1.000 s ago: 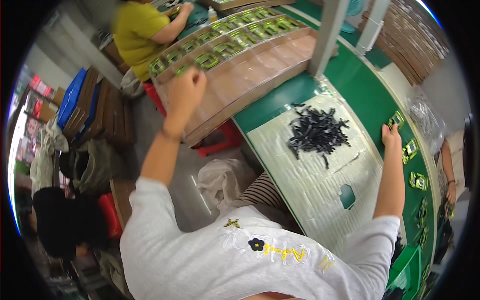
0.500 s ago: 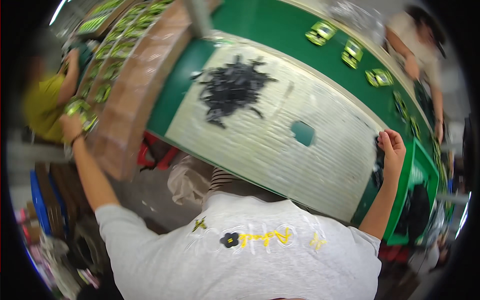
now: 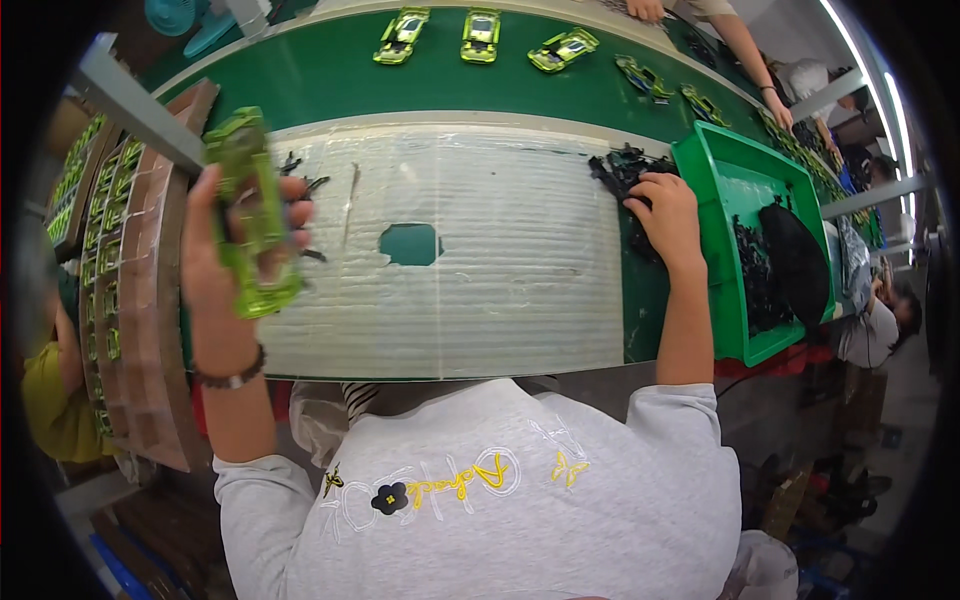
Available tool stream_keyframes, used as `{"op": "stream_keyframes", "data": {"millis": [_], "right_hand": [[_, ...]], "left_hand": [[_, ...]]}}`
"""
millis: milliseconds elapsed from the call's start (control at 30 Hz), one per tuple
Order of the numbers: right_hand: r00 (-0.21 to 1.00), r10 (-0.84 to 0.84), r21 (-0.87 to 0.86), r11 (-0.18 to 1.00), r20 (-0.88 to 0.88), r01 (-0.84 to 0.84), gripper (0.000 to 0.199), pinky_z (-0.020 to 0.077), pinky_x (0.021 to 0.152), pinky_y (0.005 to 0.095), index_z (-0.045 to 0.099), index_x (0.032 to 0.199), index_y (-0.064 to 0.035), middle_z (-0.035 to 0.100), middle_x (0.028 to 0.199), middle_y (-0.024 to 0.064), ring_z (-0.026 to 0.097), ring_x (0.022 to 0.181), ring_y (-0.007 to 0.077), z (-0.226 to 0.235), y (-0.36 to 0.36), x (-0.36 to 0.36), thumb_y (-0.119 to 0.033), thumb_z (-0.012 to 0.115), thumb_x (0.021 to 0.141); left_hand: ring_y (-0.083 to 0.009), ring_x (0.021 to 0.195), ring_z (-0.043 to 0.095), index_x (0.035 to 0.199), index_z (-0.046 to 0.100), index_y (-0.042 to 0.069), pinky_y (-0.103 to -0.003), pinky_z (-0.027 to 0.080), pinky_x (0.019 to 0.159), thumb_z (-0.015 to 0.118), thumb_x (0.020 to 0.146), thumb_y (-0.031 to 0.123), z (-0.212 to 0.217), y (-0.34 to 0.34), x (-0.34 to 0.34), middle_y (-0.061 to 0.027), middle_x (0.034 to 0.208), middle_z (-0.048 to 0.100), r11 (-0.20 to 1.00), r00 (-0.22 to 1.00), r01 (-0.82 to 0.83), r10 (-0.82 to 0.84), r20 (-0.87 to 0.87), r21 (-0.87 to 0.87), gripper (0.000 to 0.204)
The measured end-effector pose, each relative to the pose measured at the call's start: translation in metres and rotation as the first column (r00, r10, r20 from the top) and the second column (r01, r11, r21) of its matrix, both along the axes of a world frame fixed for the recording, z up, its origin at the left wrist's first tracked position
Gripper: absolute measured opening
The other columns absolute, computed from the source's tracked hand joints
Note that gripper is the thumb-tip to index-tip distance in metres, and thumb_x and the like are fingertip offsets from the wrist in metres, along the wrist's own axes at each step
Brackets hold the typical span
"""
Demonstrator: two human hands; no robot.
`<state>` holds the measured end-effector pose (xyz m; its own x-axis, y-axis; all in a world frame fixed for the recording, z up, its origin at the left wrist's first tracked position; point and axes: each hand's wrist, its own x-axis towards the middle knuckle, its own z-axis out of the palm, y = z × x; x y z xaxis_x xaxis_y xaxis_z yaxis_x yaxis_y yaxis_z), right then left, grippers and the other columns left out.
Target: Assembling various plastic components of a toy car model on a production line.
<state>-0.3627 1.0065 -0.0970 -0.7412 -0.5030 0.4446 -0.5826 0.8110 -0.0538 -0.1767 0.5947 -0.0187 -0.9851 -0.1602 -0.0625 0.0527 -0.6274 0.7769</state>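
My left hand is raised over the left end of the white corrugated mat and grips a translucent green toy car body. My right hand rests with curled fingers on a heap of small black plastic parts at the mat's right edge; whether it holds any I cannot tell. A few more black parts lie behind the car body. The mat has a hole showing the green table beneath.
A green tray of black parts and a black cloth stands right of the mat. Green toy cars ride the green belt beyond. Cardboard trays of cars stack at left. Other people's arms work at the top right.
The view has swung round. My left hand came in from the left stacks holding a green car body. My right hand moved from the mat's edge onto the black parts.
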Motion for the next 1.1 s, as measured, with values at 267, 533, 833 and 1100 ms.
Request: {"op": "stream_keyframes", "data": {"millis": [267, 533, 833, 1100], "right_hand": [[0.883, -0.032, -0.266, 0.948, 0.469, 0.175, 0.022, 0.0444, 0.058, 0.0300, 0.058, 0.070, -0.0013, 0.060, 0.067, 0.0075, 0.057, 0.062, 0.0194, 0.020, -0.012, 0.005, -0.015, 0.075, 0.066], [0.490, 0.476, -0.520, 0.852, 0.730, -0.055, 0.021, 0.0407, 0.055, 0.0180, 0.060, 0.083, -0.0016, 0.056, 0.073, -0.0029, 0.050, 0.064, 0.0033, 0.021, -0.101, 0.026, 0.000, 0.074, 0.067], [0.437, 0.370, -0.259, 0.920, 0.820, -0.294, 0.045, 0.0467, 0.071, 0.0294, 0.062, 0.107, -0.0043, 0.060, 0.089, 0.0079, 0.055, 0.078, 0.0167, 0.017, -0.127, 0.031, -0.001, 0.072, 0.064], [0.681, 0.603, -0.341, 0.797, 0.416, -0.498, 0.046, 0.0453, 0.066, 0.0311, 0.061, 0.113, -0.0113, 0.058, 0.097, 0.0068, 0.055, 0.078, 0.0213, 0.008, -0.123, 0.038, -0.001, 0.070, 0.069]], "left_hand": [[-0.0260, 0.075, 0.063, 0.097, 0.054, 0.004, -0.038, 0.054, 0.064, 0.042, 0.091, 0.048, -0.081, 0.096, -0.070, -0.0164, 0.090, 0.062, 0.987, 0.929, 0.155, -0.159, 0.334, 0.039, 0.045], [-0.0211, 0.072, 0.061, 0.098, 0.053, 0.005, -0.035, 0.053, 0.064, 0.043, 0.091, 0.048, -0.110, 0.099, -0.072, -0.0106, 0.082, 0.060, 0.992, 0.936, 0.117, -0.127, 0.329, 0.049, 0.045], [-0.0136, 0.069, 0.056, 0.095, 0.047, 0.004, -0.028, 0.049, 0.055, 0.046, 0.092, 0.045, -0.105, 0.097, -0.068, -0.0064, 0.084, 0.052, 0.999, 0.950, -0.025, 0.037, 0.309, -0.043, 0.041], [-0.0133, 0.077, 0.055, 0.100, 0.048, 0.007, -0.031, 0.048, 0.062, 0.043, 0.092, 0.047, -0.109, 0.097, -0.068, -0.0048, 0.091, 0.050, 0.995, 0.957, 0.024, 0.006, 0.291, -0.101, 0.041]]}}
